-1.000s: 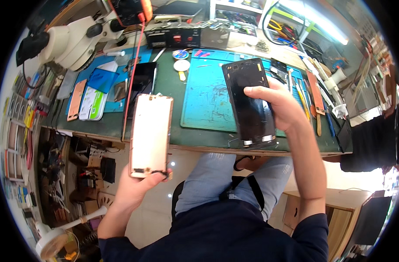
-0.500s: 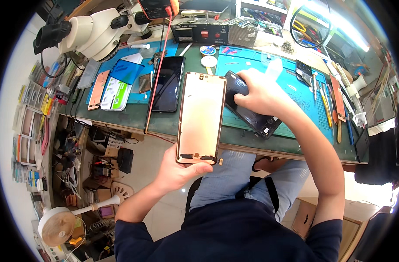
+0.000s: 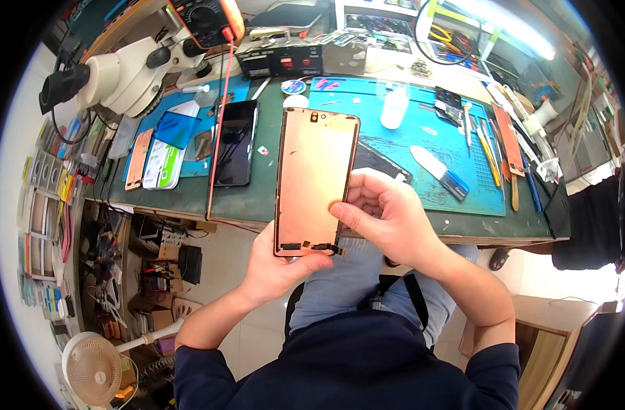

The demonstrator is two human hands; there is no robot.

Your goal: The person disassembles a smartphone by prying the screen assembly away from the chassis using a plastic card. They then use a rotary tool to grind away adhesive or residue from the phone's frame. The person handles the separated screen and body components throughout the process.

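At the bottom of the frame, a dark shirt point(image 3: 367, 362) and pale blue jeans point(image 3: 326, 290), with the left hand point(image 3: 278, 270) just above. Fingers there gripping the lower end of a copper-coloured panel point(image 3: 316, 178), thumb across the bottom edge, the rest mostly hidden behind. At centre, right hand point(image 3: 393, 222) on the panel's right edge, thumb on the front face, other fingers curled behind, pinching that edge between them. Panel held up in the middle of the frame, flat side toward the camera, with a dark rim, black strips along the bottom and a small flex cable at the lower right corner. Beyond, a green tabletop point(image 3: 257, 206), and on it, left of the panel, a black phone point(image 3: 237, 147) lying flat. Right of the panel, on a blue mat point(image 3: 357, 126), a dark panel point(image 3: 375, 158) partly covered by the right hand and the copper-coloured one; farther right, a white-and-blue tool point(image 3: 440, 173) lying aslant. Toward the left of the frame, a white-and-green box point(image 3: 163, 165) under a blue sheet point(image 3: 175, 130). Farther back on the mat, a white bottle point(image 3: 394, 108). At upper left, a white microscope point(image 3: 109, 76); at top centre, a black box with a red switch point(image 3: 285, 63); at upper right, a lit tube lamp point(image 3: 514, 33).
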